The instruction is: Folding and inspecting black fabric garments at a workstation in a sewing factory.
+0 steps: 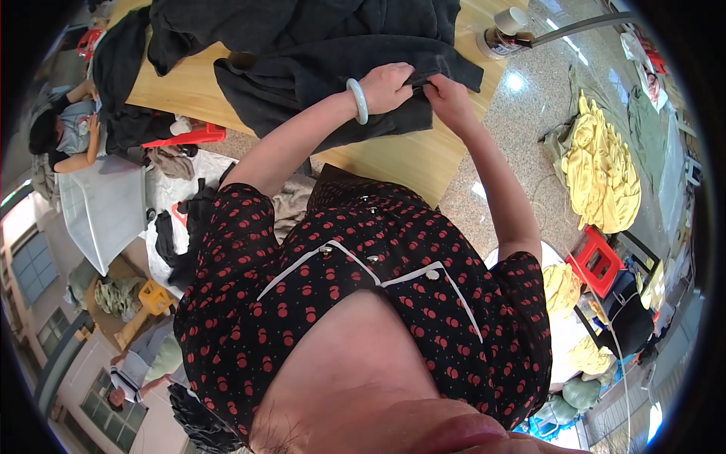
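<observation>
A dark, nearly black garment (pixel 287 83) lies spread across the wooden table (pixel 393 155) in front of me. My left hand (pixel 386 88), with a pale bangle (pixel 358 102) at the wrist, is closed on a fold of it near the garment's right part. Just to the right, my right hand (pixel 451 102) pinches the same cloth between thumb and fingers. A short stretch of bunched fabric runs between the two hands. What lies inside the fists is hidden.
A lidded jar (pixel 495 43) stands at the table's right edge. Yellow shiny cloth (pixel 601 166) is heaped on the floor to the right, near a red stool (pixel 597 261). At left are a translucent bin (pixel 106 204) and a seated person (pixel 68 132).
</observation>
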{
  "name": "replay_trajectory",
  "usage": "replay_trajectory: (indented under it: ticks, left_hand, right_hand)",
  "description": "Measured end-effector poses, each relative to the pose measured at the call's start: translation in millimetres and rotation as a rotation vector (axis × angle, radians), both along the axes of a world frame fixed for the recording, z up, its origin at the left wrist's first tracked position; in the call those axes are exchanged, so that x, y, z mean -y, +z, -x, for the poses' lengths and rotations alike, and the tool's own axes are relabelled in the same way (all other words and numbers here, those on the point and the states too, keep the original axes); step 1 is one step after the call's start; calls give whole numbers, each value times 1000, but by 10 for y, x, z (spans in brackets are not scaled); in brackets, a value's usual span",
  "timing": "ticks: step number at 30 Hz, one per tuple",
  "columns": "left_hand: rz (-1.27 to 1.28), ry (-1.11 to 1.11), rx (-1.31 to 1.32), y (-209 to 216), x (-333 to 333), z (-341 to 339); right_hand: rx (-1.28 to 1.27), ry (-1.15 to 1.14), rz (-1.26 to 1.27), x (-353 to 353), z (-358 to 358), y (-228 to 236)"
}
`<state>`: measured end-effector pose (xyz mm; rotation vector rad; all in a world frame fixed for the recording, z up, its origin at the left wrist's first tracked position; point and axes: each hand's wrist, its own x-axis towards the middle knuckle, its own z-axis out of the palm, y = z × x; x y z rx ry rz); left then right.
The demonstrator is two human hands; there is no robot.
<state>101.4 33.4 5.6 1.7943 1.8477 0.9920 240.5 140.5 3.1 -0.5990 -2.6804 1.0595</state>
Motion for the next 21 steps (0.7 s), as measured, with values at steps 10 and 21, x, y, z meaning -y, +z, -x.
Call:
replay_trajectory:
  ticks: [10,21]
  left_hand:
    - [379,-107,482,89,-108,331]
    - [-339,322,-69,182,59,69]
  right_hand:
    - [-269,-134,860,27,-15,177]
    - [-91,-66,527,156,-60,316]
